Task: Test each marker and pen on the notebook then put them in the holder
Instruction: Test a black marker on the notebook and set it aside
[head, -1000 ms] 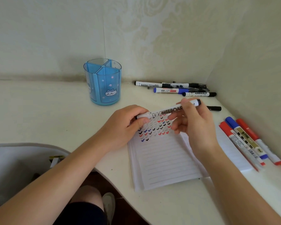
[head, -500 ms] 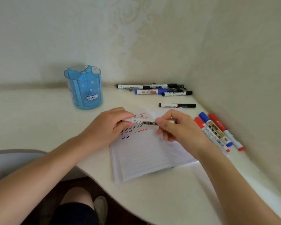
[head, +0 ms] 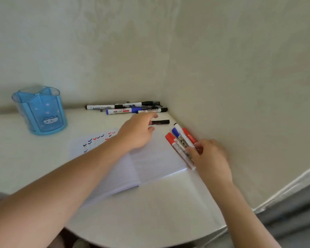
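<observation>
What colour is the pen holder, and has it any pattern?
The holder is translucent blue, with pale spots and a white cat face; head view.

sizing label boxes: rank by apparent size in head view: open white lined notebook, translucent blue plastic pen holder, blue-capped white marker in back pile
1. open white lined notebook
2. translucent blue plastic pen holder
3. blue-capped white marker in back pile

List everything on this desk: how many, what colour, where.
pen holder: one, blue, back left
notebook: one, white, open, centre, with red, blue and black ticks
pile of markers and pens: several, black and blue caps, back corner
black marker: one, just behind the notebook
markers by the wall: four, two red, one blue, one white-bodied, right side
left hand: fingers spread, at the black marker
right hand: on the markers by the wall
</observation>
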